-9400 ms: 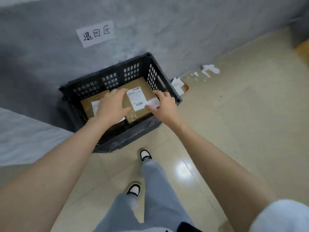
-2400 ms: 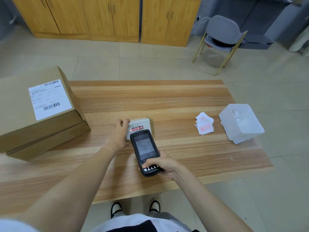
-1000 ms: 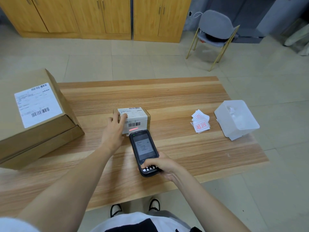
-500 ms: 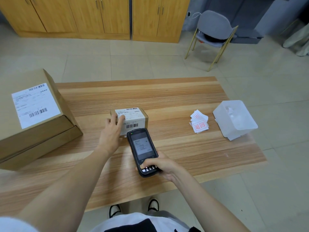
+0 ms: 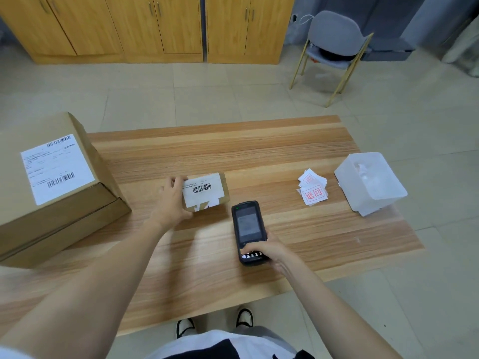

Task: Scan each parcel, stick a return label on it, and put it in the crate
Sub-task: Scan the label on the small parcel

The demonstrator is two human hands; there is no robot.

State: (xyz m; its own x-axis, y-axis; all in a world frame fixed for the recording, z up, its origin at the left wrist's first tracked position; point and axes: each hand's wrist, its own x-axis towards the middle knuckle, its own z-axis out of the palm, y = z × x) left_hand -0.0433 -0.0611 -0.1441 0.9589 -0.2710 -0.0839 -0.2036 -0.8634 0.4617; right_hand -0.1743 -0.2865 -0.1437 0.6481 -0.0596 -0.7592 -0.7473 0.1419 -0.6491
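A small brown parcel (image 5: pixel 207 191) with a white barcode label lies mid-table, tilted up toward me. My left hand (image 5: pixel 171 203) grips its left end. My right hand (image 5: pixel 264 251) holds a black handheld scanner (image 5: pixel 247 230) by its keypad, to the right of the parcel and apart from it, screen facing up. A small pile of white return labels (image 5: pixel 312 190) with red characters lies on the table further right. The crate is not in view.
A large brown carton (image 5: pixel 49 182) with a shipping label sits on flatter boxes at the table's left end. A translucent plastic tub (image 5: pixel 370 182) stands at the right end. Beyond the table (image 5: pixel 233 151) are wooden cabinets (image 5: pixel 155 27) and a grey chair (image 5: pixel 334 45).
The scanner has moved right, away from the parcel, and its red beam is gone. My left hand has shifted around the parcel's left end and tilted it.
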